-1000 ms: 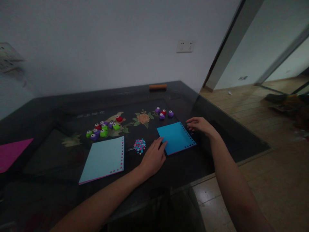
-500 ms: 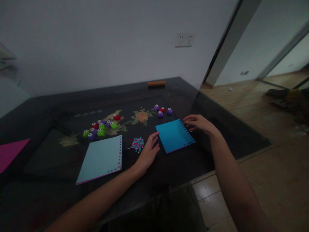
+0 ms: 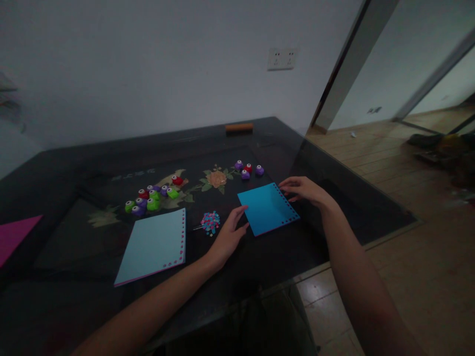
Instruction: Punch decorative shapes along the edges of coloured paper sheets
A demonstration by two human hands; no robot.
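Observation:
A blue square sheet [image 3: 267, 208] lies on the dark table, with a row of small holes or dots along its right edge and part of its front edge. My left hand [image 3: 230, 234] rests at its left edge, fingers apart, index fingertip touching the sheet. At the upper right corner is my right hand [image 3: 301, 190], its fingers curved and spread by the edge. Left of my left hand sits a small pile of pink, blue and white bits [image 3: 211, 223]. A pale blue sheet [image 3: 153, 244] with similar marks lies farther left.
Purple, green and red eyed pieces [image 3: 153, 198] cluster behind the pale sheet; a few more [image 3: 245, 174] sit behind the blue one. A brown cylinder [image 3: 239, 128] lies at the table's back edge. A magenta sheet [image 3: 17, 236] is at far left.
My left hand has shifted slightly right, its index fingertip now over the blue sheet's left edge. My right hand has hardly moved. The view has shifted slightly.

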